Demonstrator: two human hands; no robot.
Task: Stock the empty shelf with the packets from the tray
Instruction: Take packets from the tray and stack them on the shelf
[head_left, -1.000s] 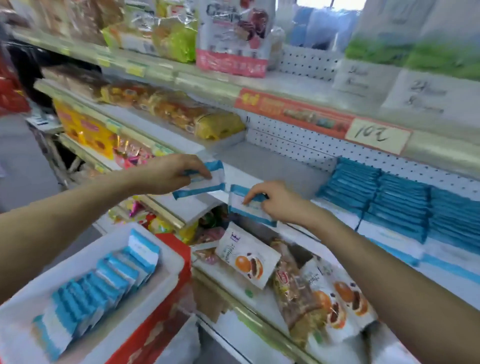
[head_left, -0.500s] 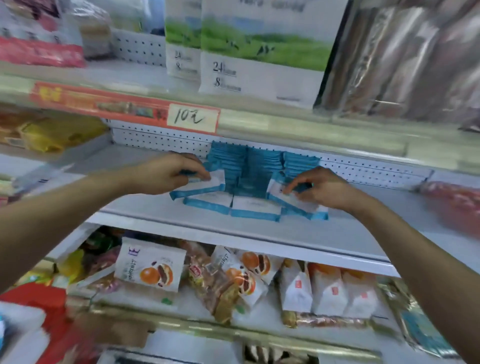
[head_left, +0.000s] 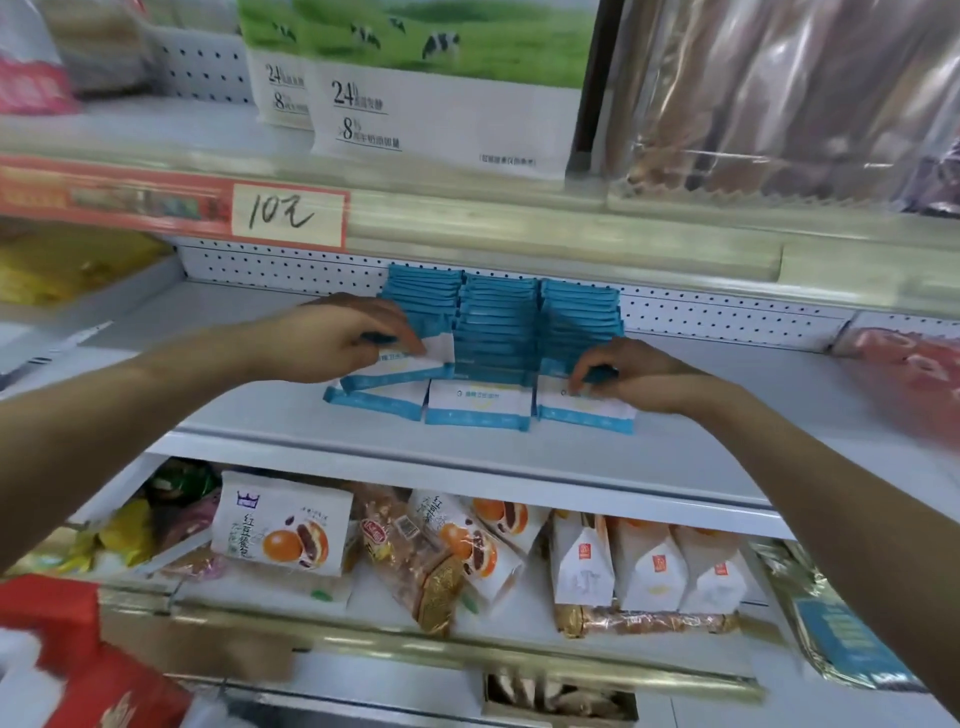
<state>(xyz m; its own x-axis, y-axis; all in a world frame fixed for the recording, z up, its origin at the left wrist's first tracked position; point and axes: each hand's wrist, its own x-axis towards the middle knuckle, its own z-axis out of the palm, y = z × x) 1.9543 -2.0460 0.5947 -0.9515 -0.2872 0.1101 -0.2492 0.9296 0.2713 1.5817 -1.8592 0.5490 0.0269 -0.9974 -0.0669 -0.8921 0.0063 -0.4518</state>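
Packets: three rows of flat blue-and-white packets on the white metal shelf, backed against the pegboard.
Left hand: pinching one tilted packet at the left row's front.
Right hand: fingers curled on the right row's front packet.
Progress: well underway, I reckon; shelf room remains, tray out of view.

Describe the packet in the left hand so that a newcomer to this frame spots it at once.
On the white shelf under the handwritten price tag stand three rows of blue-and-white packets. The left hand pinches the packet at the front of the leftmost row. Alone among them, it hangs tilted above the flat front packet.
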